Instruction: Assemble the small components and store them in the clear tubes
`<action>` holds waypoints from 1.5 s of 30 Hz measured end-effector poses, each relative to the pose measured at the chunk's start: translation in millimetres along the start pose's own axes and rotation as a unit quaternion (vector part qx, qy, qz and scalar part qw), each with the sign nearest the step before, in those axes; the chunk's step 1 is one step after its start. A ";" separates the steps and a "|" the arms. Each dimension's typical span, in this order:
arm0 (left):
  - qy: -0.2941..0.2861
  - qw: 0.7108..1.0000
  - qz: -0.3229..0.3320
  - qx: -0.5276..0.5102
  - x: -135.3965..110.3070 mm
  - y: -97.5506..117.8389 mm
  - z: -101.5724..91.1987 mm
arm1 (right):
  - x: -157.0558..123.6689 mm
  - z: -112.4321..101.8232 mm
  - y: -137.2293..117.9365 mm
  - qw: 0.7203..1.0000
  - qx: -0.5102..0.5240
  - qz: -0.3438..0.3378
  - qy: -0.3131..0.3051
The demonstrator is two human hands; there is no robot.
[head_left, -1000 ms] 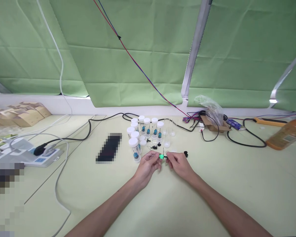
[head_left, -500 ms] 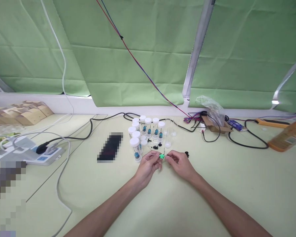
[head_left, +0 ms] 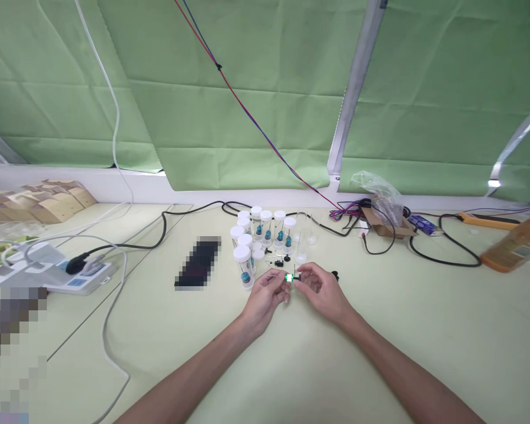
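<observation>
Both my hands meet over the pale green table (head_left: 291, 365) and pinch one small green part with thin wire leads (head_left: 289, 277). My left hand (head_left: 265, 297) grips its left side with fingers curled. My right hand (head_left: 320, 290) pinches its right end, where a small black piece shows. Just behind my hands stand several clear vials with white caps (head_left: 261, 235), some holding blue parts. One open clear vial (head_left: 301, 238) and a few small black parts (head_left: 333, 274) lie close by.
A black cable (head_left: 159, 232) runs left to a white power strip (head_left: 48, 274). At the back right lie a cardboard box with a plastic bag (head_left: 380, 212), tangled wires and an orange meter (head_left: 514, 244). Cardboard boxes (head_left: 39, 203) sit far left. A red and blue wire (head_left: 256, 126) hangs across the green blinds.
My right hand has crept a little left and up toward the green part, closing the gap between my fingers. The view has shifted slightly.
</observation>
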State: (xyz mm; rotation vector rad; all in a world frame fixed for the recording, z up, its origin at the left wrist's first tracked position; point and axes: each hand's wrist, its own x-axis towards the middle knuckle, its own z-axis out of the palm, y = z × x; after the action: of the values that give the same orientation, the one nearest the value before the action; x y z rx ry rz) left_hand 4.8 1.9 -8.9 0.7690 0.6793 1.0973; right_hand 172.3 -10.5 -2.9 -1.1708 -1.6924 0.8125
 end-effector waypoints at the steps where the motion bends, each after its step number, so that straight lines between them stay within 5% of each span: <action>1: 0.003 1.000 0.001 -0.002 0.2 -0.5 -0.6 | -0.2 -0.3 -0.6 1.000 0.003 -0.003 0.000; 22: -0.020 0.999 -0.018 0.023 -1.6 2.0 1.3 | 0.1 4.7 4.1 0.999 -0.023 0.023 -0.014; 32: 0.012 1.000 -0.004 -0.009 0.9 1.4 1.0 | -0.6 1.8 0.8 0.999 -0.025 -0.024 -0.002; 45: -0.041 0.999 -0.007 0.033 -3.3 4.0 1.9 | -0.7 2.2 4.4 0.999 -0.031 0.013 -0.024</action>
State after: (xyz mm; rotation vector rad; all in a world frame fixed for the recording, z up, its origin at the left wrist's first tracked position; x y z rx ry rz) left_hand 3.2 -0.5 -4.2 0.8594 0.6528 1.0291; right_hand 171.9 -9.7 -7.8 -1.2275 -1.7552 0.8146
